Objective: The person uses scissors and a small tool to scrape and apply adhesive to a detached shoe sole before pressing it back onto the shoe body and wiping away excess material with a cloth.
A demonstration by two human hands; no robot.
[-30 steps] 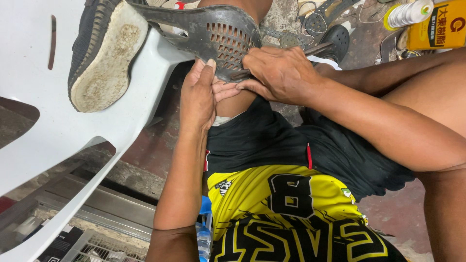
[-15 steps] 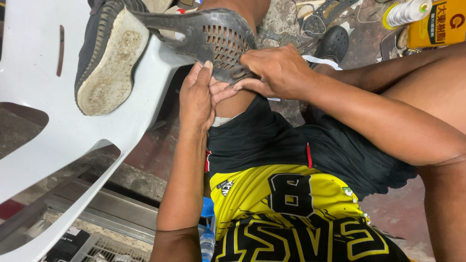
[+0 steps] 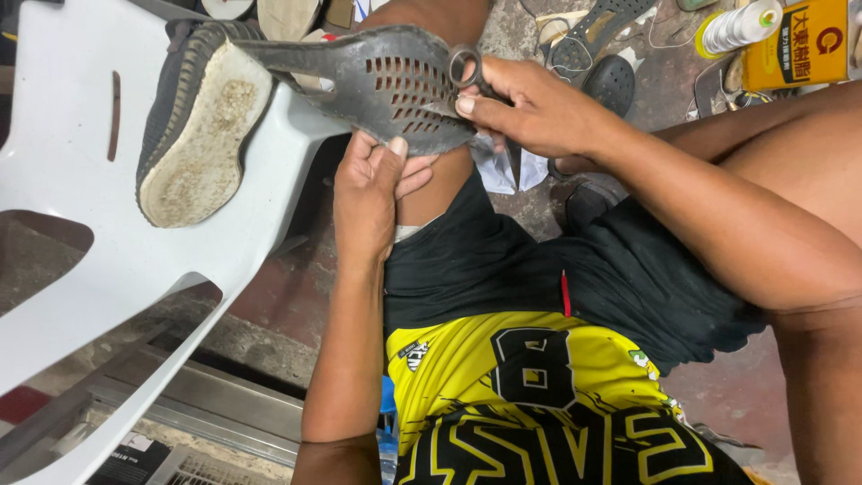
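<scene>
A dark grey rubber shoe sole (image 3: pixel 377 85) with rows of small slots is held over my knee. My left hand (image 3: pixel 370 184) grips its lower edge from beneath, thumb and fingers pressed to the rubber. My right hand (image 3: pixel 530 112) is at the sole's right edge, closed on a pair of metal scissors (image 3: pixel 465 65). One ring handle shows above my fingers, and a blade points down behind the hand. A worn dark sneaker (image 3: pixel 202 126) lies sole-up on the white plastic chair (image 3: pixel 81 269) to the left.
A yellow tin (image 3: pixel 795 45) and a white bottle (image 3: pixel 741 27) stand on the floor at the top right. Loose dark insoles (image 3: pixel 602 36) lie near them. A metal rail (image 3: pixel 206 400) runs along the floor at the lower left.
My right hand has lifted off my left hand's fingers and shifted up to the sole's right edge, so the scissors' ring handle now shows. The left hand keeps its hold.
</scene>
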